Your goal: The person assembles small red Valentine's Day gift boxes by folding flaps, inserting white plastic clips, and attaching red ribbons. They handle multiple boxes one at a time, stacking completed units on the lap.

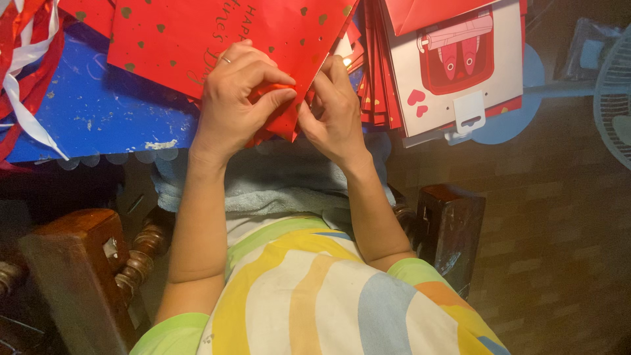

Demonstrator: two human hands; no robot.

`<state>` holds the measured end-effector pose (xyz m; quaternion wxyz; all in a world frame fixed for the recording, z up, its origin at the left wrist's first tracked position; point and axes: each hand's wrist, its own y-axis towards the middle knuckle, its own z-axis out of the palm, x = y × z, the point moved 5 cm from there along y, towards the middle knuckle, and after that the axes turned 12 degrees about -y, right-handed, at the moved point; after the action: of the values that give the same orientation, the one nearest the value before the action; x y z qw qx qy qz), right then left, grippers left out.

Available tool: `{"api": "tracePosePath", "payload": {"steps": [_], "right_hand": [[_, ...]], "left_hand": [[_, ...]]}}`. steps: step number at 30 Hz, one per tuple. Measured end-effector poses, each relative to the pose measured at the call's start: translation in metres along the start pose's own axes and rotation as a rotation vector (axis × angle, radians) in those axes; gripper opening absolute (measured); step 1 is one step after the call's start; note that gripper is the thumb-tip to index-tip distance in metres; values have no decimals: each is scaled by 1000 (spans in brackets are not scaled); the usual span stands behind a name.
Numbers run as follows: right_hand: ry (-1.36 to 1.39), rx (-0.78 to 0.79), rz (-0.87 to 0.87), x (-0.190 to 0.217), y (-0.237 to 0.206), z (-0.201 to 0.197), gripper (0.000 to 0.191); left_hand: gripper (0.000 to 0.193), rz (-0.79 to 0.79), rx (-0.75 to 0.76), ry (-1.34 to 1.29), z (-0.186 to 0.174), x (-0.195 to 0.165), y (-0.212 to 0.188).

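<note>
A large red paper bag [197, 39] with small gold hearts lies flat in front of me, its lower corner hanging toward my lap. My left hand [233, 98], with a ring on one finger, pinches the red paper near that corner between thumb and fingers. My right hand [335, 108] grips the same corner from the right, fingers curled on its edge. The two hands touch each other at the fold.
A stack of red and white paper bags [453, 66] with a pink picture lies at the right. A blue sheet [98, 112] and red and white ribbons [26, 79] sit at the left. Wooden chair arms [72, 263] flank me; a fan [614, 92] stands far right.
</note>
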<state>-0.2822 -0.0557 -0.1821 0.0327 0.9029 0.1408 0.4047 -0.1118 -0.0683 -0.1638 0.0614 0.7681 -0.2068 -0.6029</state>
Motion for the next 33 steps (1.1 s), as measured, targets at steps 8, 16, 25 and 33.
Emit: {"api": "tracePosePath", "payload": {"steps": [8, 16, 25, 33], "right_hand": [[-16, -27, -55, 2, 2, 0, 30], [23, -12, -26, 1, 1, -1, 24], [-13, 0, -54, 6, 0, -4, 28], [18, -13, -44, 2, 1, -2, 23]], "left_hand": [[13, -80, -35, -75, 0, 14, -4], [17, -43, -30, -14, 1, 8, -5], [20, -25, -30, 37, 5, 7, -5], [21, -136, -52, -84, 1, 15, -5]]}}
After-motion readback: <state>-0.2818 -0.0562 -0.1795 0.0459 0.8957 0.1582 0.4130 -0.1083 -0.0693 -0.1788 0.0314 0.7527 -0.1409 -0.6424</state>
